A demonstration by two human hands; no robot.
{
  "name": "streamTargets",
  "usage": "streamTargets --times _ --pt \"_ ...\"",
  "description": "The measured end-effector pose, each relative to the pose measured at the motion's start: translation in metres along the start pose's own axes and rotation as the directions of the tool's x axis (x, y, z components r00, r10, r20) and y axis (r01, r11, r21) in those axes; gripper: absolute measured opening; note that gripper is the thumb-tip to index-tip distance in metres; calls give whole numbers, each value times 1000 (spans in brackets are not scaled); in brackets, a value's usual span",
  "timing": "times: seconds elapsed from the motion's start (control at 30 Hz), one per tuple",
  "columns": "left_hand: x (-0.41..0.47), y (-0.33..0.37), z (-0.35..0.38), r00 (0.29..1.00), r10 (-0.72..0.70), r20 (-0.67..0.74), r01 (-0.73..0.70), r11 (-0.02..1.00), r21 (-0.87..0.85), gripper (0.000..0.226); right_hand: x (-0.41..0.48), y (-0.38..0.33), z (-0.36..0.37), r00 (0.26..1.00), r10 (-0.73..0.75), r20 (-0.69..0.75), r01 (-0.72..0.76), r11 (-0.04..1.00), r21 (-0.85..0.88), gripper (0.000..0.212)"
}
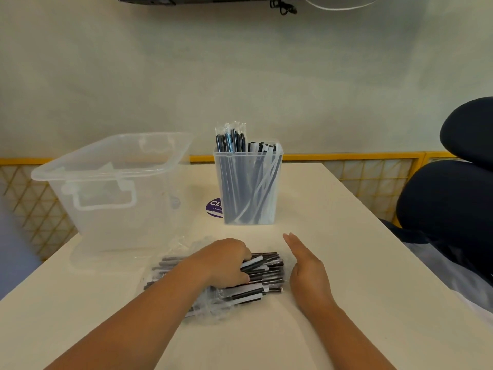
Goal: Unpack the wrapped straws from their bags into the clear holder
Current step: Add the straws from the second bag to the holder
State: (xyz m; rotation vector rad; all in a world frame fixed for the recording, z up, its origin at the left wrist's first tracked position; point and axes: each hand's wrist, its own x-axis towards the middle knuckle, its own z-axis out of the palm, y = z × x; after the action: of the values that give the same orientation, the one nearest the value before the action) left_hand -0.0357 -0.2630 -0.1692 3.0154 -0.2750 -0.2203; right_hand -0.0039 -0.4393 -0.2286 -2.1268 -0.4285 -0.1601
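Left hand [226,263] grips the straws [266,273], which lie left-to-right; the flat, empty right hand [306,271] stands just off their ends, with the holder [249,188] straight beyond.

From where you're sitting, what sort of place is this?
Probably an office or workroom: a plain white table, a dark padded office chair beside it, and a yellow wire-grid partition behind.
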Motion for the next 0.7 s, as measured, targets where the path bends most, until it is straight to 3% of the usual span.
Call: streamTargets --times 0.2,0.37,0.43,0.7 --pt "-3 7 -7 1000 21 -20 -22 998 -54 6 4 5 1 999 14 33 -12 996 -83 73" --pt "-3 9 -15 1000 22 -8 -23 991 -130 25 6 10 5 1000 -2 19 3 1000 -31 68" --pt "-2 10 -18 1000 2 16 1 989 -149 33 3 7 2 999 -21 24 21 1000 11 64" --pt "5 17 -31 991 20 131 1 988 -155 7 0 0 -1 1000 -4 -28 12 954 299 63"
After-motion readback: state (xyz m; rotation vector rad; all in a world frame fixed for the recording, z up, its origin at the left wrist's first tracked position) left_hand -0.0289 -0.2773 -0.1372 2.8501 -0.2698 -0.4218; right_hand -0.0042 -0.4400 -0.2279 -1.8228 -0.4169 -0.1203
